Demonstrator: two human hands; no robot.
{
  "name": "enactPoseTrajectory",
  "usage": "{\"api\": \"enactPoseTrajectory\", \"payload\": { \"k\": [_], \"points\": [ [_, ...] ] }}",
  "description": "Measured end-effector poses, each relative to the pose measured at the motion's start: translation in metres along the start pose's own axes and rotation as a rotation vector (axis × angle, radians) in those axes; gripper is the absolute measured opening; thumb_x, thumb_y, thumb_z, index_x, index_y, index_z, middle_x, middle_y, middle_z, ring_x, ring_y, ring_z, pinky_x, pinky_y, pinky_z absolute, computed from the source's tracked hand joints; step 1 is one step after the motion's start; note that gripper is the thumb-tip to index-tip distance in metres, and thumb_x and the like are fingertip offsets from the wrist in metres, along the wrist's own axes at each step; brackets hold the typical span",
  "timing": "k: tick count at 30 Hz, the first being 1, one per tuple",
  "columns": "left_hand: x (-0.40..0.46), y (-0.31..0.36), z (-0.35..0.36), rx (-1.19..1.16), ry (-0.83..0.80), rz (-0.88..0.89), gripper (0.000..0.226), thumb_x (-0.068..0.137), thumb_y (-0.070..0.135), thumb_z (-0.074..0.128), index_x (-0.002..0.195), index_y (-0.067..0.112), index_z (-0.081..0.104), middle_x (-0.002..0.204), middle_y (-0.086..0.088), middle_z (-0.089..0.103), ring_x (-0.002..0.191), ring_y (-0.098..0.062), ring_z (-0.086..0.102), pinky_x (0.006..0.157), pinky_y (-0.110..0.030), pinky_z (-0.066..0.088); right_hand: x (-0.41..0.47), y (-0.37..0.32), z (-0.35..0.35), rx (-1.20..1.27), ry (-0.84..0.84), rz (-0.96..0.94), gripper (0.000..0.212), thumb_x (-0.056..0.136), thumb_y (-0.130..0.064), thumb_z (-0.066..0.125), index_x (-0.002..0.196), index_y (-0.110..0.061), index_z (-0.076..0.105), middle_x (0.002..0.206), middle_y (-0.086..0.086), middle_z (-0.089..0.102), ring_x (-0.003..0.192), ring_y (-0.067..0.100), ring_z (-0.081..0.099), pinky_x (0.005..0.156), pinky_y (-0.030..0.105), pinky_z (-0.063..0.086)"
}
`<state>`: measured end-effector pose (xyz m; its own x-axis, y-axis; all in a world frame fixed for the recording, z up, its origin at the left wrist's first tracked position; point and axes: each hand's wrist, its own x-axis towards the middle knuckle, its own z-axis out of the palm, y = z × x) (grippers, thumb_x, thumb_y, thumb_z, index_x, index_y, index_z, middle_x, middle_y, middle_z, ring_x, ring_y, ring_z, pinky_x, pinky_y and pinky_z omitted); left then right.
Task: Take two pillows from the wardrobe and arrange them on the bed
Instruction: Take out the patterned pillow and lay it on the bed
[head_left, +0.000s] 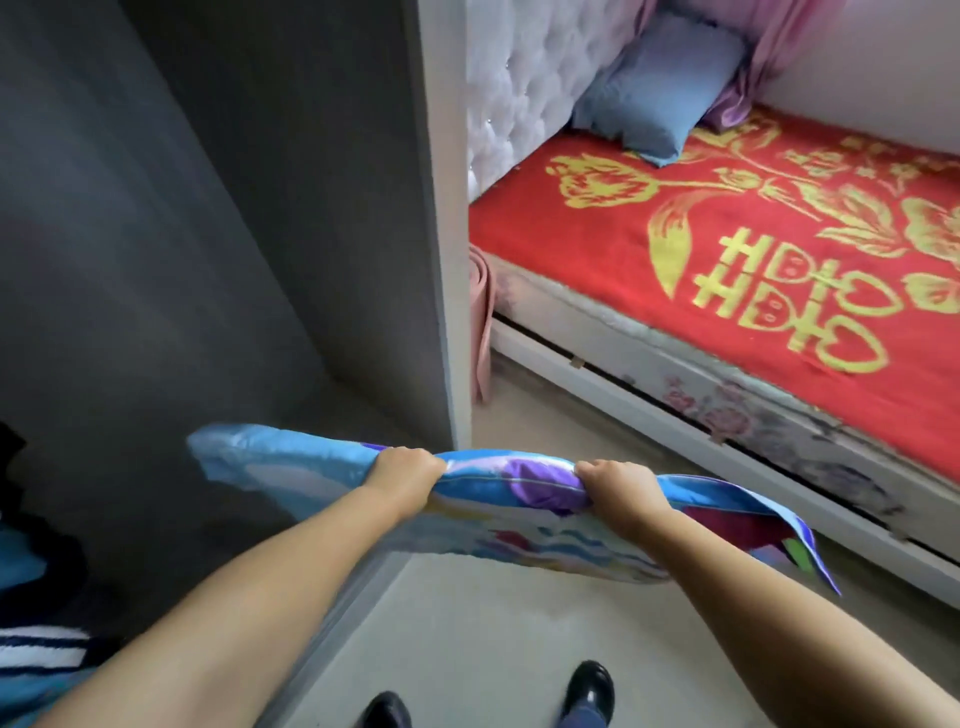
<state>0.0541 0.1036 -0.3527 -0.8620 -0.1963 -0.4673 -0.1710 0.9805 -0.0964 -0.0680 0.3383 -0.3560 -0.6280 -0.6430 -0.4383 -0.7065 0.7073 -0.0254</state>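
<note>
A shiny blue patterned pillow (509, 499) hangs flat in front of me, half in front of the open grey wardrobe (218, 218). My left hand (402, 475) grips its near edge left of the middle. My right hand (621, 486) grips the same edge further right. Both hands have fingers curled over the fabric. To the right stands the bed (727, 270) with a red and gold cover. A plain blue pillow (660, 88) leans against the white tufted headboard (524, 78) at the bed's far end.
The wardrobe's white side panel (441, 223) stands between the wardrobe and the bed. Folded striped and blue cloth (36, 644) lies at the lower left. A pink curtain (779, 57) hangs behind the bed. My black shoes (589, 691) stand on the pale floor.
</note>
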Motion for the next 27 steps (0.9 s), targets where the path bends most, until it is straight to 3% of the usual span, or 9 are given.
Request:
{"api": "enactPoseTrajectory", "payload": {
  "k": [7,13,20,27],
  "points": [
    [0.067,0.145,-0.057,-0.010,0.074,0.106,0.032,0.093,0.018,0.044,0.123,0.022,0.054,0.122,-0.009,0.062,0.113,-0.033,0.057,0.088,-0.039,0.044,-0.042,0.162,-0.004,-0.025,0.013,0.106,0.022,0.095,-0.030,0.048,0.112,-0.018,0.055,0.115,0.005,0.067,0.103,0.029,0.066,0.080,0.035,0.050],
    [0.127,0.224,-0.122,0.010,0.164,0.198,0.030,0.085,0.009,0.048,0.111,0.018,0.059,0.109,-0.010,0.067,0.098,-0.033,0.063,0.076,-0.040,0.048,-0.050,0.276,-0.045,-0.053,0.092,0.177,0.021,0.089,-0.035,0.051,0.102,-0.019,0.056,0.107,0.005,0.070,0.099,0.029,0.068,0.074,0.035,0.048],
    [0.210,0.226,-0.194,-0.053,0.255,0.195,0.027,0.084,0.015,0.051,0.110,0.018,0.059,0.108,-0.012,0.067,0.099,-0.036,0.063,0.076,-0.039,0.049,0.019,0.348,-0.128,-0.241,0.144,0.176,0.018,0.093,-0.020,0.044,0.108,-0.019,0.055,0.106,0.005,0.069,0.095,0.030,0.067,0.065,0.033,0.041],
    [0.321,0.190,-0.285,-0.187,0.328,0.210,0.026,0.082,0.016,0.055,0.106,0.019,0.061,0.109,-0.013,0.067,0.100,-0.037,0.062,0.076,-0.039,0.049,0.114,0.394,-0.253,-0.397,0.187,0.153,0.025,0.094,-0.034,0.046,0.110,-0.020,0.060,0.111,0.004,0.068,0.101,0.028,0.066,0.075,0.033,0.048]
  ]
}}
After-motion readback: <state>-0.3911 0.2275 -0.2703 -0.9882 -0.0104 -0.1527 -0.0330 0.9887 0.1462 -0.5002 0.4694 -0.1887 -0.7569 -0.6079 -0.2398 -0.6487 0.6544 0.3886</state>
